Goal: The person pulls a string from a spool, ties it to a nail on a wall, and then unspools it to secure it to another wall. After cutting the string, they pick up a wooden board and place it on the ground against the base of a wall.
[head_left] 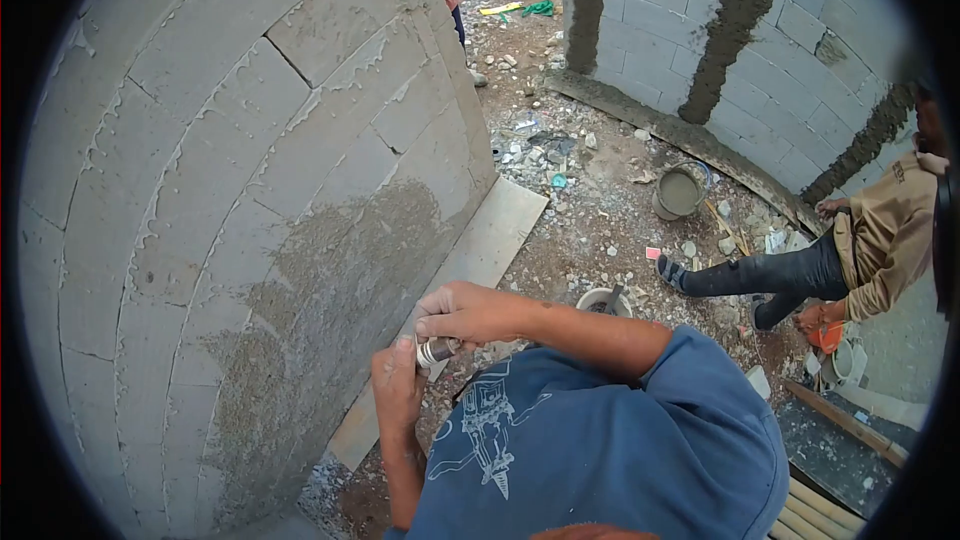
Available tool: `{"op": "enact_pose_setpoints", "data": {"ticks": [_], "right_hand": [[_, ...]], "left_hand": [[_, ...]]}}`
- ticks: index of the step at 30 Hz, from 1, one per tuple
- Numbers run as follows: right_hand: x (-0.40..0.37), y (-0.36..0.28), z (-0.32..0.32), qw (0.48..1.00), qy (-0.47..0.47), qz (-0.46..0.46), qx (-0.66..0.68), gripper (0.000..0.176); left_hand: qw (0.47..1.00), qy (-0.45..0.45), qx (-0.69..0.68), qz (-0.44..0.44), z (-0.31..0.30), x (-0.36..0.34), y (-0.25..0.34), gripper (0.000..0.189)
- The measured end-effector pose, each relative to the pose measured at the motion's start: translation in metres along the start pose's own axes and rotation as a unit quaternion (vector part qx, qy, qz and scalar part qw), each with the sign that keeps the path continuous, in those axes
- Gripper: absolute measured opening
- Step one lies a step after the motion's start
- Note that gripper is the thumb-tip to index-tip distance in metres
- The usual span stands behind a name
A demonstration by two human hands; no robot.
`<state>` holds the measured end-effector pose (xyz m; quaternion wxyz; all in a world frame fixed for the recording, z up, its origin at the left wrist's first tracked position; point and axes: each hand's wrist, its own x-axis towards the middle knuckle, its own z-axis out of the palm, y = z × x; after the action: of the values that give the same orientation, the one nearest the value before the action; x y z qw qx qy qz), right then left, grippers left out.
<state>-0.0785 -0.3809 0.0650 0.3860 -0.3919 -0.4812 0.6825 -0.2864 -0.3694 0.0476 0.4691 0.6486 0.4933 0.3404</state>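
Observation:
My left hand point(396, 380) and my right hand point(458, 311) meet in front of my chest, near the wall on the left. Between them is a small ribbed cylinder point(436, 351), pale with dark bands, whose exact kind I cannot make out. Fingers of both hands are closed around it, hiding part of it. Past them, a block wall point(330, 140) carries a patch of rough wet mortar point(330, 270) on its lower part. A pale board point(495, 230) lies along the wall's foot.
A bucket of grey mix point(678, 192) stands on rubble ground, and another bucket point(605, 300) sits beside my right arm. At right, a co-worker in a tan top point(890, 225) has a hand by an orange tool point(831, 337). Mortar strips point(735, 25) mark the opposite wall.

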Motion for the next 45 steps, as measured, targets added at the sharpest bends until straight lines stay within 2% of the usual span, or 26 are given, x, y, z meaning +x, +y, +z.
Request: {"op": "enact_pose_setpoints", "data": {"ticks": [1, 4, 5, 8, 9, 12, 14, 16, 17, 20, 21, 23, 24, 25, 26, 28, 29, 32, 33, 35, 36, 39, 41, 42, 44, 45], "right_hand": [[0.004, 0.004, -0.007, 0.998, -0.03, 0.012, 0.051, 0.02], [0.012, 0.035, 0.012, 0.997, -0.019, -0.055, -0.057, 0.016], [0.015, 0.055, 0.028, 0.963, 0.004, -0.235, -0.129, 0.016], [-0.019, 0.0, 0.04, 0.86, 0.043, -0.293, -0.416, 0.019], [-0.017, -0.009, 0.034, 0.867, 0.093, -0.325, -0.366, 0.021], [0.012, 0.002, 0.008, 0.898, 0.177, -0.273, -0.296, 0.021], [0.012, 0.028, 0.014, 0.932, 0.054, -0.221, -0.282, 0.023], [-0.016, 0.015, 0.032, 0.934, -0.122, -0.215, -0.257, 0.024], [-0.026, -0.006, 0.038, 0.906, -0.089, -0.262, -0.321, 0.024], [-0.007, -0.02, 0.023, 0.883, 0.141, -0.325, -0.307, 0.024], [0.004, -0.007, 0.017, 0.886, 0.168, -0.301, -0.311, 0.022], [0.0, 0.02, 0.023, 0.916, 0.028, -0.249, -0.313, 0.02], [-0.006, 0.017, 0.028, 0.923, -0.041, -0.22, -0.314, 0.02], [-0.014, 0.011, 0.034, 0.919, -0.106, -0.252, -0.283, 0.02], [-0.02, -0.006, 0.036, 0.909, -0.047, -0.291, -0.294, 0.02], [-0.02, -0.031, 0.031, 0.875, 0.077, -0.364, -0.308, 0.02], [-0.01, -0.033, 0.023, 0.882, 0.153, -0.351, -0.274, 0.021], [0.014, 0.021, 0.018, 0.9, 0.088, -0.252, -0.344, 0.018], [0.0, 0.017, 0.025, 0.89, -0.031, -0.252, -0.378, 0.018], [-0.017, -0.012, 0.032, 0.873, 0.003, -0.31, -0.377, 0.019], [-0.025, -0.019, 0.037, 0.867, 0.021, -0.335, -0.37, 0.019], [-0.014, 0.018, 0.031, 0.898, 0.059, -0.253, -0.356, 0.02], [0.003, 0.016, 0.009, 0.891, 0.089, -0.23, -0.381, 0.021], [-0.009, 0.016, 0.015, 0.907, -0.018, -0.214, -0.363, 0.02], [-0.026, -0.011, 0.024, 0.892, -0.089, -0.231, -0.377, 0.019], [-0.023, -0.025, 0.017, 0.895, -0.018, -0.255, -0.365, 0.018]], "left_hand": [[0.997, 0.054, 0.023, 0.041, 0.004, -0.001, -0.014, 0.049], [0.987, 0.125, 0.045, 0.088, 0.003, 0.003, -0.013, 0.047], [0.985, 0.136, 0.043, 0.095, 0.001, 0.011, -0.008, 0.046], [0.967, 0.127, 0.154, 0.16, -0.003, 0.013, -0.003, 0.047], [0.974, 0.108, 0.122, 0.158, -0.003, 0.008, -0.002, 0.046], [0.988, 0.083, 0.015, 0.13, 0.002, -0.009, 0.007, 0.045], [0.989, 0.104, -0.066, 0.083, 0.001, -0.012, 0.021, 0.045], [0.982, 0.129, 0.022, 0.138, -0.01, -0.001, 0.016, 0.045], [0.975, 0.142, 0.067, 0.159, -0.016, -0.001, 0.013, 0.045], [0.987, 0.062, 0.016, 0.145, -0.022, -0.011, 0.012, 0.046], [0.988, 0.072, -0.007, 0.138, -0.021, -0.013, 0.016, 0.046], [0.986, 0.09, -0.053, 0.13, -0.019, -0.014, 0.028, 0.046], [0.982, 0.112, 0.001, 0.154, -0.023, -0.006, 0.027, 0.046], [0.974, 0.136, 0.053, 0.174, -0.027, 0.001, 0.024, 0.047], [0.963, 0.158, 0.105, 0.189, -0.029, 0.003, 0.021, 0.047], [0.983, 0.106, 0.039, 0.145, -0.026, -0.006, 0.021, 0.045], [0.989, 0.081, 0.008, 0.125, -0.025, -0.01, 0.023, 0.044], [0.981, 0.113, -0.091, 0.13, -0.016, -0.013, 0.038, 0.043], [0.981, 0.124, -0.022, 0.147, -0.021, -0.007, 0.037, 0.043], [0.969, 0.147, 0.112, 0.161, -0.03, 0.0, 0.023, 0.042], [0.979, 0.115, 0.085, 0.144, -0.03, -0.005, 0.018, 0.042], [0.995, 0.02, -0.05, 0.088, -0.017, -0.017, 0.028, 0.042], [0.991, 0.064, -0.043, 0.112, -0.01, -0.021, 0.036, 0.041], [0.984, 0.095, -0.048, 0.145, -0.01, -0.011, 0.038, 0.041], [0.968, 0.127, 0.151, 0.153, -0.02, -0.001, 0.027, 0.043], [0.974, 0.115, 0.124, 0.152, -0.018, 0.0, 0.024, 0.044]]}}
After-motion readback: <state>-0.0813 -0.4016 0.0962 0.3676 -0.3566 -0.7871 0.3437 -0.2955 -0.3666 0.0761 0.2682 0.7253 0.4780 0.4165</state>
